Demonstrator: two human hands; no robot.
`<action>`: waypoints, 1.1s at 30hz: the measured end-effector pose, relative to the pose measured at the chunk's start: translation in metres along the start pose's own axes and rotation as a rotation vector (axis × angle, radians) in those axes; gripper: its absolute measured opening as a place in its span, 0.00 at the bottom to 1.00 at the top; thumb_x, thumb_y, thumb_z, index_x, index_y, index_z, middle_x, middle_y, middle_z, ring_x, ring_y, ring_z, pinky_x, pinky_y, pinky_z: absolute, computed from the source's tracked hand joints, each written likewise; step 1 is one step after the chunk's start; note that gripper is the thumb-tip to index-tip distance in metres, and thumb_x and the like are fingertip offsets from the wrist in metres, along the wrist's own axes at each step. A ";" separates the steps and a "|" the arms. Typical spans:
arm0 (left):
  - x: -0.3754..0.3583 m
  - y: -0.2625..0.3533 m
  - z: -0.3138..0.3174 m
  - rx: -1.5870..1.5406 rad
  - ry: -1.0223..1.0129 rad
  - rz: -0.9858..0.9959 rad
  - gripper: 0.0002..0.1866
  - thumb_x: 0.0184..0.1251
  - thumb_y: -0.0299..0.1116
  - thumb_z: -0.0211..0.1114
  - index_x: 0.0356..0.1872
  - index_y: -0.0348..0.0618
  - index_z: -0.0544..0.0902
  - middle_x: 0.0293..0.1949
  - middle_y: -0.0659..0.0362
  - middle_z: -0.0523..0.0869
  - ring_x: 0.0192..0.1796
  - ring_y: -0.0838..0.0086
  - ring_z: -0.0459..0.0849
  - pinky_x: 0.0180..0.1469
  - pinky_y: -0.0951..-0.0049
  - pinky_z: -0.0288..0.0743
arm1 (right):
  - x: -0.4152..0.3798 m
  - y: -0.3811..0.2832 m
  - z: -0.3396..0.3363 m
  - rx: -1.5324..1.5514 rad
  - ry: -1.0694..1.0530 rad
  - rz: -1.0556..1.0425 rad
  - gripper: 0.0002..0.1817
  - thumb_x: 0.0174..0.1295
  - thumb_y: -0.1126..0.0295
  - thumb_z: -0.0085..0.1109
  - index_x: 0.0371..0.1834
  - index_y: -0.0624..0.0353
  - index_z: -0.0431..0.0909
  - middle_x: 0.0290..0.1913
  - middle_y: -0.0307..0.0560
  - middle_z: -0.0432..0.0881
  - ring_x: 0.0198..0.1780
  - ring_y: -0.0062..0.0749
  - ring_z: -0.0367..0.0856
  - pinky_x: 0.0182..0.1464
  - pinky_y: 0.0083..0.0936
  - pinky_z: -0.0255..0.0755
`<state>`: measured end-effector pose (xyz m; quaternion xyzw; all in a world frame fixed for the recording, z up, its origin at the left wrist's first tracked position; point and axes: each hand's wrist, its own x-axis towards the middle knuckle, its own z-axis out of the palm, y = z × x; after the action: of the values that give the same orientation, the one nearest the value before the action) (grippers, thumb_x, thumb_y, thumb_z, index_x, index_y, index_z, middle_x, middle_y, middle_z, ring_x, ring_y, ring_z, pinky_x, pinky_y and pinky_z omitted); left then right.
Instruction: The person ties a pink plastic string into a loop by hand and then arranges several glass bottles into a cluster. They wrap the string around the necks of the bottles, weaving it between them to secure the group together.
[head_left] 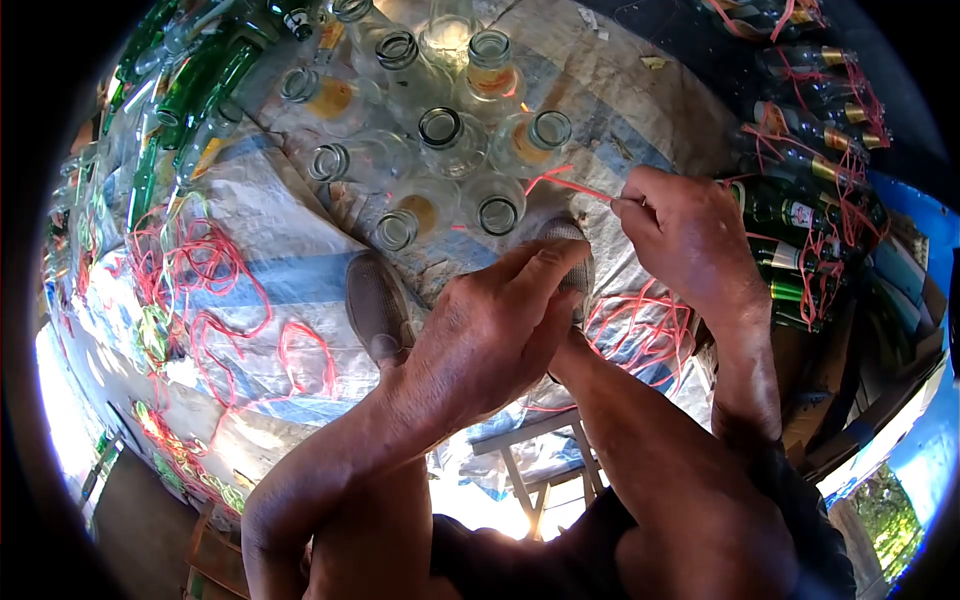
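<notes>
the right hand (692, 232) is curled, its thumb and forefinger pinching a red string (580, 187) that runs, nearly taut, from the fingertips toward the front edge of a cluster of clear bottles (455, 150). the left hand (500, 320) is nearer the middle, in front of the right shoe (562, 228) as seen from above, with its fingers folded and the thumb pressed against them; whether any string sits between them cannot be told. the two hands are apart, the right one farther out toward the side. the clear bottles stand close together, mouths up, just beyond the left hand and the shoes, and several bear yellowish labels (332, 98). they stand on a tarp (620, 150), worn and creased, with blue and pale stripes. the left shoe (375, 300) rests on the tarp just short of the bottles. a loose red tangle (648, 335) lies below the right hand, beside the right leg (680, 470). off to the left, a wider spread of red cord (215, 260) lies on the tarp, mixed with some pale green strands, and beyond it green bottles (205, 85) lie heaped with clear ones. to the right of the right hand, bundles (815, 165) of bottles lie stacked, red string crossing them. a wooden frame (535, 432) shows between the legs.
</notes>
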<state>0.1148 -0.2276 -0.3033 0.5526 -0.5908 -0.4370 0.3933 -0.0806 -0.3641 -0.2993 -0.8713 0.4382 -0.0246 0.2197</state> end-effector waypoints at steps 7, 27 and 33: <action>0.003 -0.001 0.002 0.055 -0.029 -0.023 0.21 0.70 0.20 0.66 0.64 0.32 0.80 0.52 0.42 0.88 0.43 0.61 0.92 0.44 0.65 0.86 | -0.003 -0.003 0.003 0.073 0.053 0.021 0.09 0.66 0.72 0.69 0.32 0.62 0.78 0.23 0.53 0.80 0.24 0.49 0.82 0.30 0.39 0.72; 0.007 0.007 0.016 0.149 0.030 -0.080 0.39 0.70 0.22 0.66 0.81 0.31 0.60 0.75 0.37 0.72 0.57 0.55 0.89 0.58 0.58 0.83 | 0.008 -0.028 -0.029 0.134 -0.054 -0.089 0.07 0.65 0.70 0.63 0.31 0.61 0.81 0.26 0.60 0.83 0.32 0.59 0.85 0.35 0.50 0.77; 0.005 0.013 0.011 0.124 0.016 -0.092 0.39 0.70 0.24 0.67 0.80 0.30 0.61 0.74 0.36 0.73 0.58 0.53 0.88 0.57 0.57 0.83 | 0.013 -0.029 -0.031 0.156 -0.038 -0.098 0.07 0.63 0.73 0.67 0.31 0.63 0.79 0.24 0.54 0.81 0.24 0.49 0.82 0.30 0.38 0.73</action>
<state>0.1002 -0.2317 -0.2945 0.6061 -0.5873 -0.4127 0.3426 -0.0577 -0.3703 -0.2613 -0.8722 0.3876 -0.0530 0.2937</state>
